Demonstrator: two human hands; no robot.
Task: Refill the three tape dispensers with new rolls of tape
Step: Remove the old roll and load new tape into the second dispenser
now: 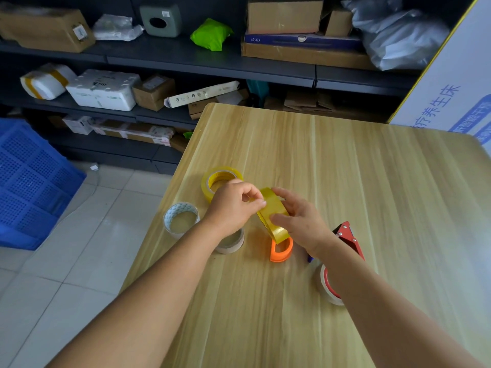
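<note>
Across the near foreground, a pale wood-grain laminate table [358,181] fills most of the head view, set in front of dark metal shelving [212,65] stacked with brown cardboard boxes, white foam packs and a bright green plastic parcel [211,34]. A blue perforated plastic crate [29,181] stands on the white tiled floor to the left of the table. Both forearms reach in from the bottom edge and meet above the table's near-left part. The right hand [300,221] grips a yellowish translucent roll of packing tape [272,213], held on edge and tilted, thumb on its near face and fingers curled over its far side. The left hand [233,205] pinches at the top rim of the same roll with thumb and forefinger; whether it has a loose tape end cannot be resolved. A second yellow translucent tape roll [219,179] lies flat on the table just behind the left hand. A clear tape roll with a white patterned core [181,219] lies flat near the left table edge. A bare grey-brown cardboard core [232,243] sits under the left wrist, partly hidden. A red metal handheld tape dispenser [348,239] lies beside the right wrist, with a pale roll on a red hub [328,284] at its near end, partly behind the forearm. A small orange plastic tape dispenser [281,251] stands directly below the held roll, touching or nearly touching it.
</note>
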